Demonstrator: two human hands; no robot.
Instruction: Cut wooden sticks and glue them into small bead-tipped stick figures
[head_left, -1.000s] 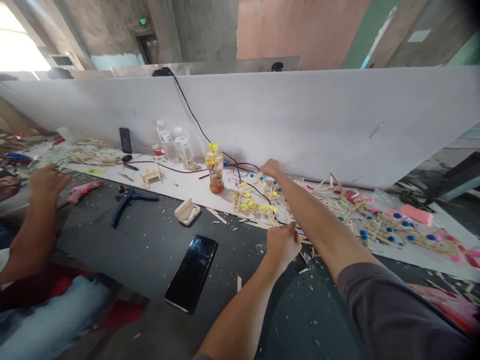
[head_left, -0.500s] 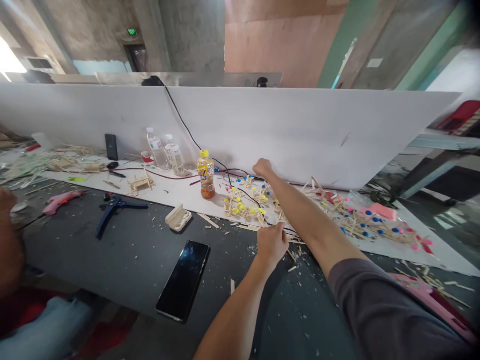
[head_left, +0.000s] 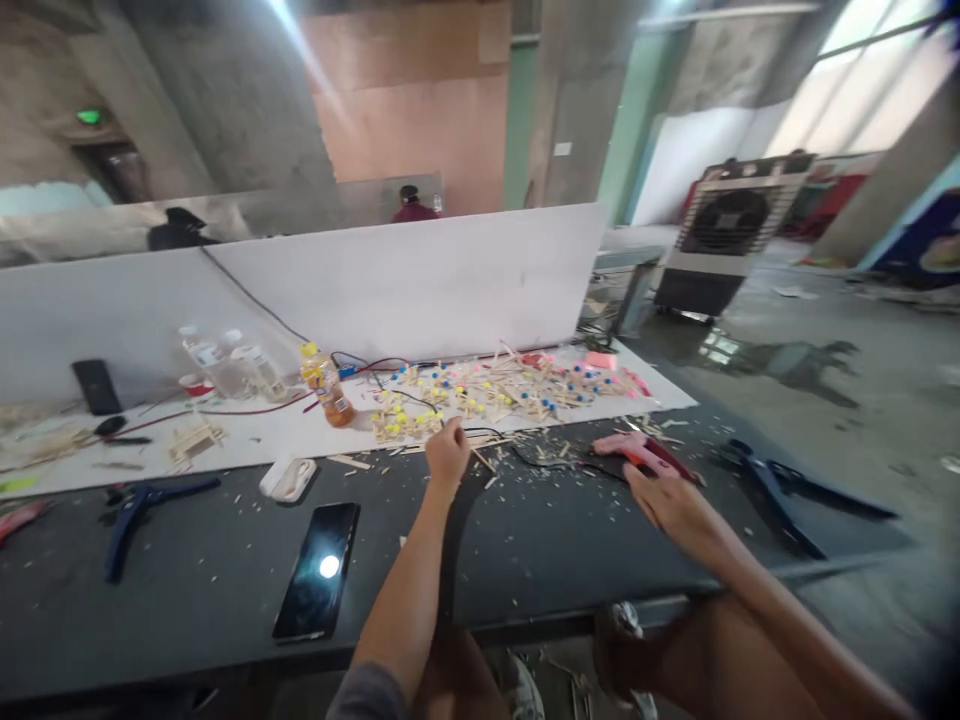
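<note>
My left hand (head_left: pixel 448 455) is closed at the near edge of the white board, its fingertips hidden from view. Thin wooden sticks (head_left: pixel 484 461) lie beside it. Behind it spread many small stick assemblies (head_left: pixel 397 418) with yellow, blue and pink round pieces. My right hand (head_left: pixel 671 505) is at the near side of a pink hot glue gun (head_left: pixel 637 452), fingers stretched out and touching or almost touching it. A black cable (head_left: pixel 540 462) runs from the glue gun toward the sticks.
A dark phone (head_left: pixel 319 570), a white earbud case (head_left: pixel 288 480) and a blue clamp-like tool (head_left: pixel 139 515) lie to the left. Another blue tool (head_left: pixel 787 495) is at the right. A drink bottle (head_left: pixel 328 388) stands by the upright white panel (head_left: pixel 450 270). Wood scraps litter the dark tabletop.
My view has swung right. My right hand has come back from the panel side to the pink glue gun. My left hand remains closed near the sticks.
</note>
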